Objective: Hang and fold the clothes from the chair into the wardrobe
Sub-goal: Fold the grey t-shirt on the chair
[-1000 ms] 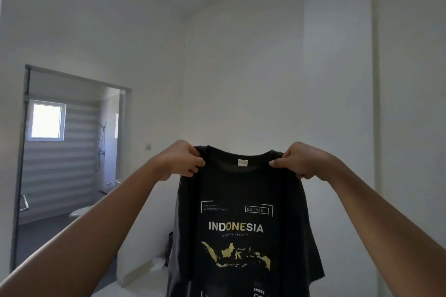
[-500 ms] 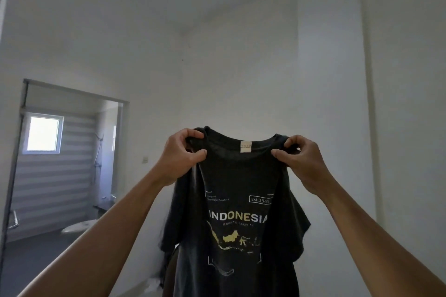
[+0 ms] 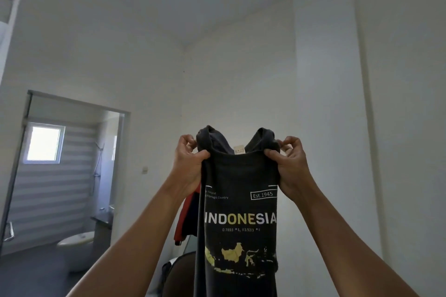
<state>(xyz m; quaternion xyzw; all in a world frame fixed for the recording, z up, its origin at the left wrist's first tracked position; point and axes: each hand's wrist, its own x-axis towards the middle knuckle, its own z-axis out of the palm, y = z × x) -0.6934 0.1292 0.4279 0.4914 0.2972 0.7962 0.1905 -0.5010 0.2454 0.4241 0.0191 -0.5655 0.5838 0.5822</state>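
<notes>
Room: White walls point(image 3: 101, 60) and a white ceiling meet in a corner above the hands; a squared wall projection point(image 3: 328, 116) runs up the right side.
Doorway: An opening point(image 3: 72, 176) at the left gives onto a bathroom with striped wall tiles, a bright small window point(image 3: 44, 143), a shower fitting point(image 3: 97, 152) and a white toilet point(image 3: 76, 246).
Wall fitting: A small switch point(image 3: 144, 169) sits on the wall between the doorway and the hands.
T-shirt: A dark T-shirt point(image 3: 239, 200) printed "INDONESIA" with a yellow map hangs in the air at centre, front to the camera, as a narrow panel, a pale label point(image 3: 239, 149) at its collar.
Left hand: The left hand point(image 3: 190, 166) grips the shirt's left shoulder, thumb on the front, fingers curled behind.
Right hand: The right hand point(image 3: 288, 169) grips the other shoulder the same way.
In the way: Shirt and forearms block the lower middle of the room.
Behind: A red-and-dark garment point(image 3: 184, 214) shows just left of the shirt, mostly covered.
Hard to make out: A dark shape point(image 3: 181, 272) at the bottom edge cannot be identified; the shirt's hem is cut off by the frame.
</notes>
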